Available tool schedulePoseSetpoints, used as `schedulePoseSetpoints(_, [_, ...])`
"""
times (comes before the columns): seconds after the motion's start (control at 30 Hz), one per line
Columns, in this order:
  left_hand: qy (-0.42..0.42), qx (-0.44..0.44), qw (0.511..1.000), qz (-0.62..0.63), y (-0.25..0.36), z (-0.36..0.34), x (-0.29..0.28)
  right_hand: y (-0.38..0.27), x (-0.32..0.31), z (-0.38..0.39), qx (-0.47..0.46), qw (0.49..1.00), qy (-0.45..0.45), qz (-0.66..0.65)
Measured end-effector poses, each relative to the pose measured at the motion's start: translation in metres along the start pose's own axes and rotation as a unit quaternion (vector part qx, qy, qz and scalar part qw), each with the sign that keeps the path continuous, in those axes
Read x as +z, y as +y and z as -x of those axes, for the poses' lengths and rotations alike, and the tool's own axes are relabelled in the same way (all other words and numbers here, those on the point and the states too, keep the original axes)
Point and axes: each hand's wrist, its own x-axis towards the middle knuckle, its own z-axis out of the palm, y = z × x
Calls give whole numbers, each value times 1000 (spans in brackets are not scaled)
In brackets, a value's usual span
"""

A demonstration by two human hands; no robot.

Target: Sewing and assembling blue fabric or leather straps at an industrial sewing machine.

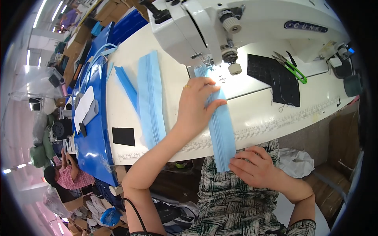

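Observation:
A light blue fabric strip with a zipper along it [221, 133] runs from under the needle of a white sewing machine [179, 37] down over the table's near edge. My left hand [195, 104] grips it just below the presser foot, thumb on one side and fingertips on the other. At the strip's lower end, my right hand [254, 167] pinches its right edge with curled fingers, above my lap. To the left lies another light blue zipper strip [149, 94], partly over a darker blue folded strip [126, 87]. The machine's lamp glares on the needle area, which hides the stitching.
Green-handled thread snips [295, 72] rest by a black fabric piece [275, 78] on the right. A black rectangle [123, 136] lies near the white table's left edge. Beyond stand a blue table [92, 147] and a person in a pink checked shirt [75, 176].

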Motion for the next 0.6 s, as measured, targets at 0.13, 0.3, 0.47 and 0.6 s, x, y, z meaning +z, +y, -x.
schedulePoseSetpoints(0.13, [82, 51, 995, 15, -6, 14, 7, -2, 4, -1, 0, 1000, -7, -6])
schedulePoseSetpoints(0.3, [83, 82, 993, 7, -14, 13, 2, -5, 8, -7, -11, 1000, -14, 2])
schedulePoseSetpoints(0.47, [54, 65, 996, 15, -14, 15, -2, -7, 12, -12, -7, 1000, -10, 7])
schedulePoseSetpoints(0.6, [50, 64, 997, 8, -20, 15, -2, -5, 16, -16, -8, 1000, -11, -3])
